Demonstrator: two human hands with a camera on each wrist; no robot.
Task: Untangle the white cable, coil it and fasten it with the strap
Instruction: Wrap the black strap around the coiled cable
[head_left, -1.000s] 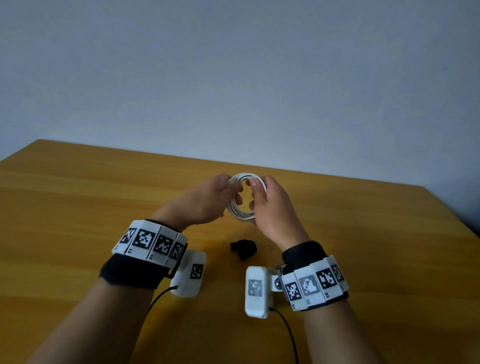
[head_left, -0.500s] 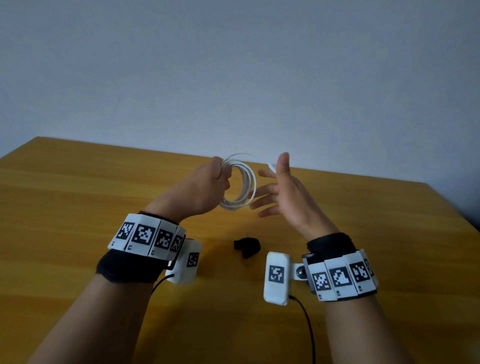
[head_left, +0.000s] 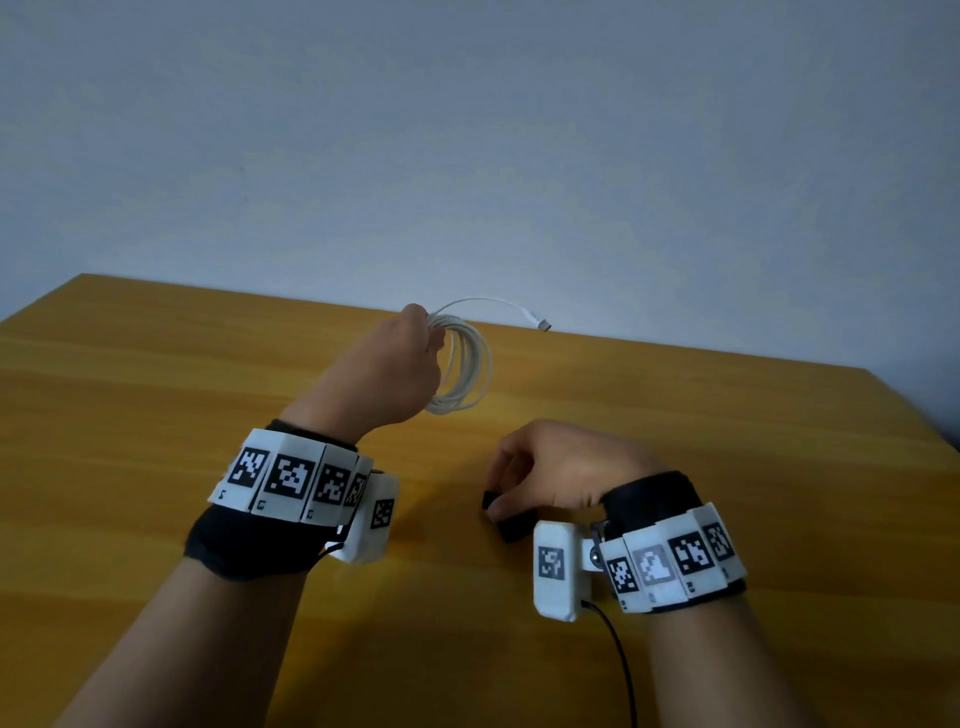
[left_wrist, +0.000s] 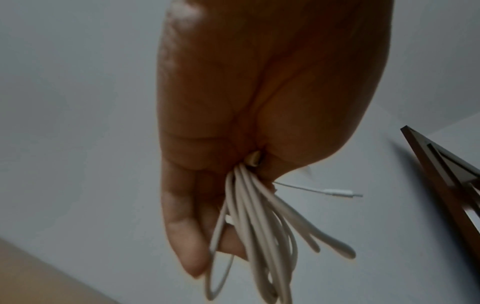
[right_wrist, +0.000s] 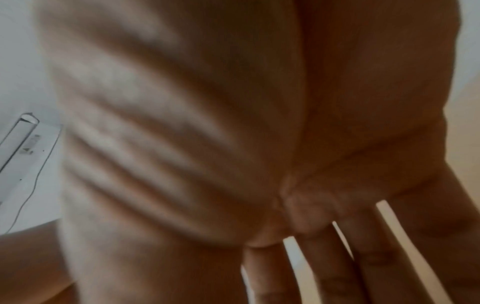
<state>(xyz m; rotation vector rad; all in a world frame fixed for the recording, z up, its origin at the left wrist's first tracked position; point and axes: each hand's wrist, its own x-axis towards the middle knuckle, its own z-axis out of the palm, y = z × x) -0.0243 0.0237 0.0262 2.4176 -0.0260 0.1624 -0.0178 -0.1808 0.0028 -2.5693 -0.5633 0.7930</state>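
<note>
Warm yellow-brown wood fills the lower half of the head view, a table (head_left: 156, 415) running back to a plain pale grey wall (head_left: 467, 130). Nearest, at about five o'clock, the right wrist carries a band of black-and-white marker tiles and a white camera box (head_left: 555, 569) with a thin black lead trailing off toward six. Just beyond it the right hand (head_left: 561, 470) is down at the tabletop, knuckles up, fingers bent downward over the small black strap (head_left: 511, 522), which lies on the wood at the thumb side of the hand; whether the fingertips actually pinch it or only touch it cannot be told, and the right wrist view is too blurred to settle it. At about nine o'clock from there the left wrist wears a matching marker band (head_left: 291, 483). Farther back, toward twelve o'clock, the left hand (head_left: 384, 376) is raised off the table, its fingers curled tight around the coiled white cable (head_left: 470, 364); the loops hang from the fist, well apart from the strap. One loose end arcs toward one o'clock, ending in a small plug (head_left: 543, 325).
</note>
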